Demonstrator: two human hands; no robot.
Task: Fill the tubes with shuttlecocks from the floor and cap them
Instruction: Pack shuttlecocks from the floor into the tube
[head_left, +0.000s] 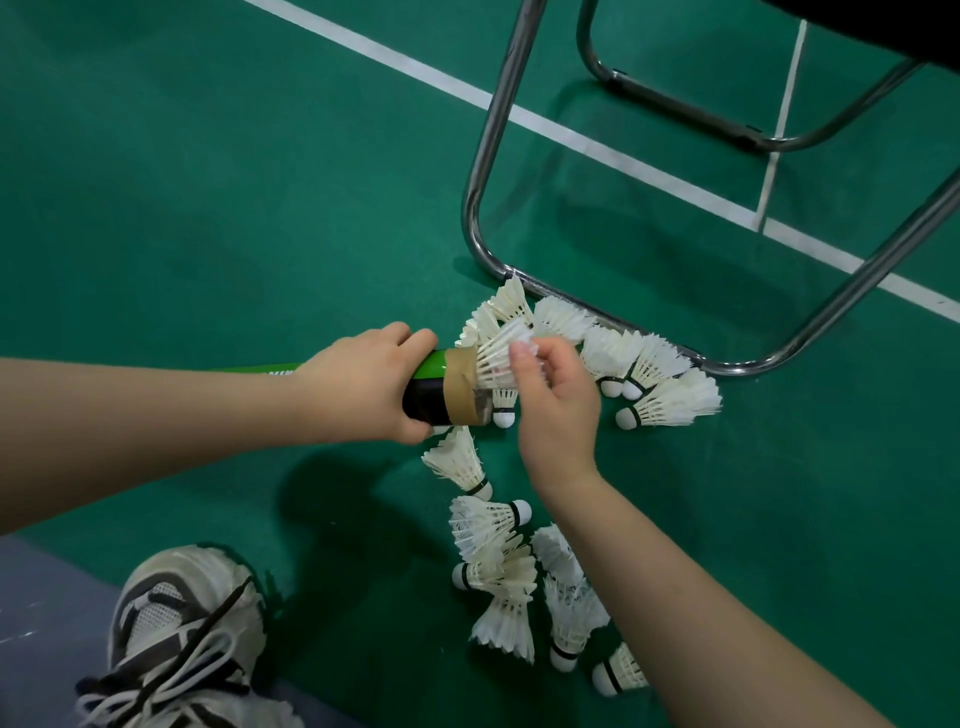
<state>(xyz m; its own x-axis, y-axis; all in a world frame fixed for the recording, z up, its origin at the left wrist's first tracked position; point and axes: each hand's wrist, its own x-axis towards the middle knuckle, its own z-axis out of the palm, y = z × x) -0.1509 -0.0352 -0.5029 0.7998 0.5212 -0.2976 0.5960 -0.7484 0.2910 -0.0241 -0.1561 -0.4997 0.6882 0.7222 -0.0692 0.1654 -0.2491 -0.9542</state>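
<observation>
Left hand is wrapped tight round the tube near its open end, holding it roughly level above the floor. Right hand pinches the feathers of a shuttlecock with thumb and fingertips, its cork end already inside the tube's mouth and the skirt still sticking out. How full the tube is I cannot see.

It is a glossy green and black cylinder, with a band of brown tape round the rim. The shuttlecocks are white and feathered, with rounded white corks ringed in black.

More lie loose on the green court floor: one cluster just past the tube, pressed against the chrome chair frame, another cluster nearer, under the right forearm. A white line crosses the floor beyond. A white laced sneaker sits lower left.
</observation>
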